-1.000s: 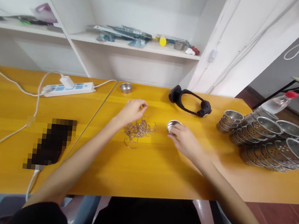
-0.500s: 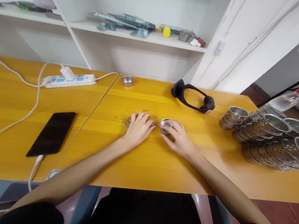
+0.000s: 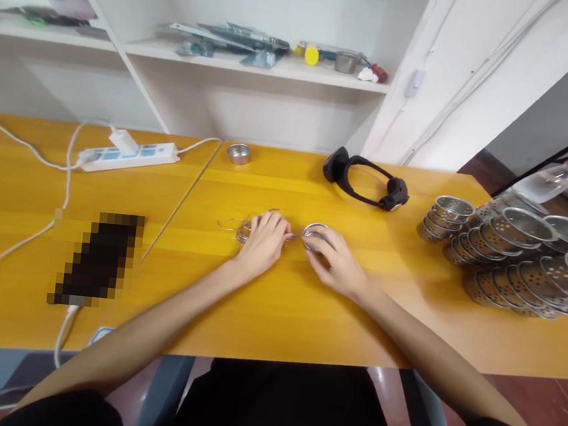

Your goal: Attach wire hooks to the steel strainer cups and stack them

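My left hand (image 3: 262, 242) rests on a small heap of thin wire rings (image 3: 238, 226) in the middle of the yellow table (image 3: 275, 306), fingers curled down onto them. My right hand (image 3: 338, 264) is closed round a small round metal cup (image 3: 314, 235) standing on the table just right of the rings. The two hands are nearly touching. Whether the left fingers pinch a single ring is hidden.
Rows of stacked perforated metal cups (image 3: 510, 261) lie at the right. A black headband device (image 3: 366, 181) and a lone metal cup (image 3: 239, 153) sit at the back. A power strip (image 3: 129, 154) with cables and a blurred dark phone (image 3: 96, 258) are on the left.
My left hand has come down from above the wire rings onto the pile. My right hand slid the small cup a little left, closer to the rings.
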`<state>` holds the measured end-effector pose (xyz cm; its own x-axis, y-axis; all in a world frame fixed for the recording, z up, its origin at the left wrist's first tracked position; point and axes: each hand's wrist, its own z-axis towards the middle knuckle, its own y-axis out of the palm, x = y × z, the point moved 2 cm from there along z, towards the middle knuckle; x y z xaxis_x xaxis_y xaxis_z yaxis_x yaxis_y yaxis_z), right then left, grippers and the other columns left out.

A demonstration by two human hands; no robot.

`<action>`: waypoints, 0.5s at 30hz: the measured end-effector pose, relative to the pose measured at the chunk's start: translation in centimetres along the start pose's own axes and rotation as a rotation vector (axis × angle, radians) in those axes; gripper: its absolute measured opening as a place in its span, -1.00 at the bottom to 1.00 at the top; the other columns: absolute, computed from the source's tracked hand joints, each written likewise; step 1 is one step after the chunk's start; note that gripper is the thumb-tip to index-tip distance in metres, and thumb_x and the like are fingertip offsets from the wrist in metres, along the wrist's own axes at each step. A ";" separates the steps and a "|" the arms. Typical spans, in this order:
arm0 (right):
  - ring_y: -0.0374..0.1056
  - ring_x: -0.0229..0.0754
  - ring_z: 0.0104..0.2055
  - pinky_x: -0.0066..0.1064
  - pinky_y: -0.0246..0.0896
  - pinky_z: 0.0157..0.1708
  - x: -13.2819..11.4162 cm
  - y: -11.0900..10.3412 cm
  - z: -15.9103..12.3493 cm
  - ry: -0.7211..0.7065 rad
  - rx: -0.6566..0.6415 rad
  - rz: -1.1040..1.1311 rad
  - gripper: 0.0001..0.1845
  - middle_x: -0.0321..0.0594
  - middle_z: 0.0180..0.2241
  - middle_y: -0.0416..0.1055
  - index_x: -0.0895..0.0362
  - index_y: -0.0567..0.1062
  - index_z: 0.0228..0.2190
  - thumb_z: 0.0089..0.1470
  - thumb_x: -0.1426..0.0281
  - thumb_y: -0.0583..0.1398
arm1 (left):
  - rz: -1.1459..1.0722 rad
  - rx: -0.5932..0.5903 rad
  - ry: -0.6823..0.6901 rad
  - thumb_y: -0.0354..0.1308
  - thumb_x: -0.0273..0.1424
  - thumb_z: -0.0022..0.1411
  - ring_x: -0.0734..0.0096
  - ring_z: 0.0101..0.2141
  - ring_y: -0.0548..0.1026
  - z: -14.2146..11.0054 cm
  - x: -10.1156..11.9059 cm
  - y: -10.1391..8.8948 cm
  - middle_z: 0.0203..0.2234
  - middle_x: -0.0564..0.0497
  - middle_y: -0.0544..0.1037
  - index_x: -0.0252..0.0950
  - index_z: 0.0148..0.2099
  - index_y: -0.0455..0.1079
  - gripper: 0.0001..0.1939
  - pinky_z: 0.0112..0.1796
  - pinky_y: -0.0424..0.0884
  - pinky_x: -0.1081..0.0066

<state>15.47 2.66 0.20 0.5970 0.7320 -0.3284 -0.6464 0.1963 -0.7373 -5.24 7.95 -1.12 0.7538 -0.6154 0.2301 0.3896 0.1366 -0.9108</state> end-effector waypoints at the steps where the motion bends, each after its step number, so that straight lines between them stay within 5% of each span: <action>1: 0.40 0.04 0.22 0.04 0.37 0.22 0.0 -0.1 0.0 0.006 -0.005 0.000 -0.68 0.03 0.14 0.43 0.04 0.44 0.13 0.40 0.48 0.14 | -0.021 0.034 0.005 -0.04 -0.41 0.56 -0.03 0.03 0.39 0.0 -0.1 0.0 -0.03 -0.22 0.52 -0.26 -0.04 0.38 -0.83 -0.02 0.25 0.05; 15: 0.43 0.05 0.21 0.05 0.40 0.18 -0.5 -1.2 0.1 0.000 0.027 0.013 -0.62 0.01 0.14 0.45 0.00 0.43 0.13 0.36 0.52 0.15 | -0.374 0.252 0.060 -0.05 -0.42 0.55 0.22 -0.18 0.46 0.3 -0.9 -0.8 -0.24 -0.04 0.55 -0.21 -0.10 0.31 -0.87 0.00 0.37 0.17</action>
<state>15.92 2.11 1.28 0.5884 0.7344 -0.3383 -0.6669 0.2043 -0.7166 -6.07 8.63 -0.50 0.5078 -0.7015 0.5001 0.7514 0.0766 -0.6554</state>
